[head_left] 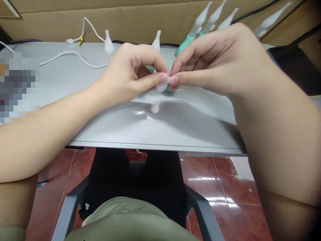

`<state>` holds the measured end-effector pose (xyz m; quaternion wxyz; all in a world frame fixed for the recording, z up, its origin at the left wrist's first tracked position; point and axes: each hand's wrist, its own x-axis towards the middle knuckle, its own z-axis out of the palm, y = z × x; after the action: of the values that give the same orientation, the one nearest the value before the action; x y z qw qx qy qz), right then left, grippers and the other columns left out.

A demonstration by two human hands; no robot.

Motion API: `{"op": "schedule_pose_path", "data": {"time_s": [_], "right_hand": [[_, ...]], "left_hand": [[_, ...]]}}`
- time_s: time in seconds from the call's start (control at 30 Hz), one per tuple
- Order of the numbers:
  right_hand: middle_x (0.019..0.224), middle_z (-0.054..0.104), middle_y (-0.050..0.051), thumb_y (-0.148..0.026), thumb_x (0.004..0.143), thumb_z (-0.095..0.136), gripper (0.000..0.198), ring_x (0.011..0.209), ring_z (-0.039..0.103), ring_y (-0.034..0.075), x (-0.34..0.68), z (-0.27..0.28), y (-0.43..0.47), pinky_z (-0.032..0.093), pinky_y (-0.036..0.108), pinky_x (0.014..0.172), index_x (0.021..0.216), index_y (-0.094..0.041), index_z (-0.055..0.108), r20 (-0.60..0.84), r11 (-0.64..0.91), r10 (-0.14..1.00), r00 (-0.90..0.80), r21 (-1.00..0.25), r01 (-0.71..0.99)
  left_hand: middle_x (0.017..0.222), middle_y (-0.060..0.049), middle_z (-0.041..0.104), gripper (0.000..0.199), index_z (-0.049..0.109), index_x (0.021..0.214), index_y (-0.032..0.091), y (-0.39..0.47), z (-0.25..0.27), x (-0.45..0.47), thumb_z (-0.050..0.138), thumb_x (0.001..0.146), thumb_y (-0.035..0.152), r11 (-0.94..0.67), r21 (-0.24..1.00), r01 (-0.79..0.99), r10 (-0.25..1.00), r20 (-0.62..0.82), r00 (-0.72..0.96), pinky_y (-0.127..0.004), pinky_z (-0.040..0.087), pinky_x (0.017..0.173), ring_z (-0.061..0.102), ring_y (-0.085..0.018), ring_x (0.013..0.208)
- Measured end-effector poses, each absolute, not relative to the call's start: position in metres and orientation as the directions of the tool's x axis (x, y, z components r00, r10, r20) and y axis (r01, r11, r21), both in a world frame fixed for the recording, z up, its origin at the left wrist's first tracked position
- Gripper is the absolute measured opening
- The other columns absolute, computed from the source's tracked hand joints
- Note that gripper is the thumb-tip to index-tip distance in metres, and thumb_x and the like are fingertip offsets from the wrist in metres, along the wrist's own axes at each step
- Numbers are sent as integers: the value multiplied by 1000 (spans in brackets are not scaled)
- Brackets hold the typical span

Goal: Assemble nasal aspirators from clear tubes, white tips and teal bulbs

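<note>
Over the middle of the table, my left hand and my right hand meet fingertip to fingertip. Both pinch a small clear plastic piece, mostly covered by the thumbs and fingers. A bit of teal shows just behind the fingertips; what it belongs to is hidden. Below the hands, a small white rounded nozzle tip lies on the table. Behind my left hand stand a white tapered nozzle and another white nozzle, the second partly hidden by my fingers.
Several teal squeeze bulbs with clear necks and white nozzles stand at the back right, partly behind my right hand. A white cable crosses the back left. Cardboard backs the grey table. A dark flat object lies far right.
</note>
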<state>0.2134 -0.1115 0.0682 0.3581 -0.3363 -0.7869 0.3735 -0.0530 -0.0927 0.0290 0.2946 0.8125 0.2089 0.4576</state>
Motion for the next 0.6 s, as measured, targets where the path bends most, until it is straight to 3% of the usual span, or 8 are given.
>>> {"op": "schedule_pose_path", "data": {"time_s": [0.17,0.37,0.5,0.6], "right_hand": [[86,88,1,-67,82,123,54,74,78,8,212,70,-115,58,17,64,94,-22,96,298,480,807,-510,-834,271],[89,89,2,-50,79,126,43,77,83,11,206,68,-113,69,17,72,90,-23,95,306,458,805,-508,-866,203],[87,89,4,-51,70,128,43,77,86,18,205,65,-108,73,24,71,86,-28,94,299,430,819,-490,-885,178],[82,87,4,-59,62,131,54,75,85,21,204,63,-106,75,30,69,84,-29,92,290,410,826,-484,-898,162]], "left_hand": [[97,-7,91,12,96,90,33,-90,28,-56,91,100,31,-768,641,9,557,660,505,-49,63,71,81,-27,82],[97,-8,89,25,89,85,31,-95,32,-54,95,101,49,-731,676,93,619,601,506,-52,70,76,82,-29,86],[96,-8,90,35,93,88,32,-99,36,-53,109,100,60,-681,732,-8,623,586,519,-55,77,80,84,-31,87],[94,-5,92,25,95,89,32,-102,37,-54,110,100,48,-669,743,-15,639,586,499,-52,79,82,87,-29,88]]}}
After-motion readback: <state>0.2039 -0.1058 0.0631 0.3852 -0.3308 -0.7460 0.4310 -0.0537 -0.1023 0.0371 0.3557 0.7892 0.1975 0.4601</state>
